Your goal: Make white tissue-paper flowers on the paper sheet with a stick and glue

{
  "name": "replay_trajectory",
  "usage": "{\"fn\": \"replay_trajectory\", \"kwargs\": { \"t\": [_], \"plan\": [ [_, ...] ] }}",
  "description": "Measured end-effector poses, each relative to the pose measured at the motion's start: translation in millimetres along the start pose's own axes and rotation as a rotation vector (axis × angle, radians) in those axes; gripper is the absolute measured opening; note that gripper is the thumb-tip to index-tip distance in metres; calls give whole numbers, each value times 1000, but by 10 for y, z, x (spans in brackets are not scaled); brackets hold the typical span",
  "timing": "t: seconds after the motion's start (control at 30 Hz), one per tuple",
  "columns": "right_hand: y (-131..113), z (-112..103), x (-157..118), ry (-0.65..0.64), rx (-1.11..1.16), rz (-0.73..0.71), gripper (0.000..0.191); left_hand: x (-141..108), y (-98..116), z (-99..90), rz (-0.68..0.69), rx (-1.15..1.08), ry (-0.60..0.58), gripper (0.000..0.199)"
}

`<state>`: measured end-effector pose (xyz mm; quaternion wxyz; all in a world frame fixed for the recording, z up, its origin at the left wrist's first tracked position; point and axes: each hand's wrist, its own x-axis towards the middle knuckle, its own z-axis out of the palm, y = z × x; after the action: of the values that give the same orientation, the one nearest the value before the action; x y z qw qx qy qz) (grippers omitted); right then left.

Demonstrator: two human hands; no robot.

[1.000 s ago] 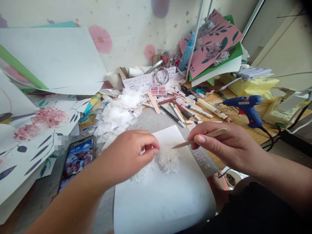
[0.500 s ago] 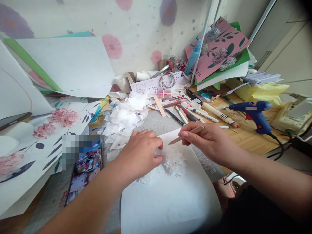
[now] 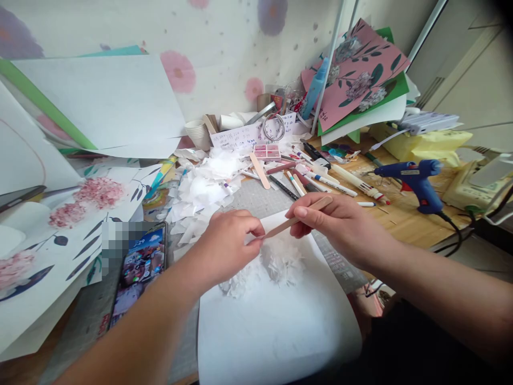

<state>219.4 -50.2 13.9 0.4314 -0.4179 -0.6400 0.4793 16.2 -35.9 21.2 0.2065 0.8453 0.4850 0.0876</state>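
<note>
A thin wooden stick point(image 3: 298, 216) with a pointed tip is pinched in my right hand point(image 3: 324, 219), its tip slanting down to the left. My left hand point(image 3: 230, 243) has thumb and forefinger pressed together at that tip; anything between them is too small to make out. Below both hands, two fluffy clusters of white paper pieces point(image 3: 284, 262) rest on a large white sheet point(image 3: 276, 331). My left hand partly hides the left cluster. Behind my left hand lies a loose pile of white paper squares point(image 3: 204, 187).
A phone point(image 3: 140, 272) lies left of my left forearm, beside sheets with pink paper flowers point(image 3: 100, 192). Pens point(image 3: 332, 184) and a flat wooden stick point(image 3: 260, 171) lie behind the hands. A blue glue gun point(image 3: 417, 176) stands at the right with its cable.
My left thumb and forefinger have closed together at the stick's tip. My right hand has brought the stick slightly left, so the gap between the hands is gone. The view has shifted slightly.
</note>
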Motion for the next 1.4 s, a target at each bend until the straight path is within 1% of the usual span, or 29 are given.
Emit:
{"fn": "replay_trajectory", "kwargs": {
  "t": [0.07,0.13,0.2,0.27,0.33,0.4,0.47,0.53,0.6,0.7,0.77,0.87,0.97,1.03,1.13,1.27,1.33,1.4],
  "plan": [
    [-85,-77,-60,24,59,-36,22,-47,52,-68,-45,-150,-41,13],
    [-163,-177,-129,60,116,-76,18,-91,101,-116,-73,-297,-110,13],
    [-216,-273,-190,85,127,-98,15,-113,140,-120,-53,-397,-203,15],
    [-238,-335,-230,72,97,-99,15,-109,166,-72,-22,-429,-278,15],
    [-237,-349,-247,20,26,-71,17,-86,178,8,-11,-392,-297,15],
    [-221,-325,-248,-51,-76,-37,22,-60,175,83,-14,-321,-253,15],
    [-200,-283,-243,-99,-170,-26,26,-43,157,118,-24,-245,-185,15],
    [-173,-243,-238,-115,-217,-45,29,-39,126,104,-57,-195,-126,14],
    [-146,-213,-235,-116,-246,-45,29,-44,92,57,-101,-198,-98,12],
    [-118,-187,-235,-140,-299,-23,26,-58,66,-10,-136,-292,-105,11],
    [-111,-181,-239,-174,-325,-20,25,-65,76,-21,-142,-361,-123,11],
    [-108,-185,-251,-215,-330,-10,27,-67,123,23,-149,-428,-174,10],
    [-98,-196,-263,-235,-338,-4,28,-57,172,106,-119,-390,-198,9],
    [-89,-200,-266,-251,-342,2,26,-48,190,163,-80,-327,-172,11],
    [-85,-207,-262,-273,-339,24,23,-36,191,234,-25,-258,-99,13],
    [-109,-244,-261,-294,-310,10,23,-21,185,300,-16,-233,-66,12],
    [-129,-266,-269,-258,-277,-10,24,-15,185,319,-22,-223,-55,13],
    [-148,-273,-278,-195,-264,-31,25,-9,184,330,-20,-210,-52,15]
  ]
}}
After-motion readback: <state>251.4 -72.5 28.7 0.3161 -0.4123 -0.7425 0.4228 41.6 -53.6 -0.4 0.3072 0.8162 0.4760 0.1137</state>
